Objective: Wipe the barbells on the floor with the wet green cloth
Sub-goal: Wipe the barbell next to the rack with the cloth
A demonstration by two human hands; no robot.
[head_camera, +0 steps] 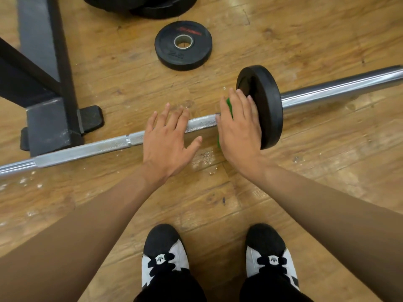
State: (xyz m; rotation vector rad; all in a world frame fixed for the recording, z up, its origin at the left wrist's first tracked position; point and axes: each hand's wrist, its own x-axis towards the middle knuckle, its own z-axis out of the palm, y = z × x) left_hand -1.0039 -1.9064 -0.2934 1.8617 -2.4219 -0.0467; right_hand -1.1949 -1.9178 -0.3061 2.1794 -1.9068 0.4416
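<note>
Two hands over a left-to-right bar [87, 149]: right hand [238, 131], flat, presses cloth [228, 103] against the plate [268, 105]; left hand [168, 138], spread open, seemingly rests on the bar.

Gym weight room. Steel barbell [87, 150] runs across mid-frame on a worn wood-look floor [305, 192], with a black plate [266, 105] loaded on it. Loose plate [170, 51] upper centre, more stacked plates [152, 5] at top edge. Black steel rack frame [50, 118] at left.
</note>
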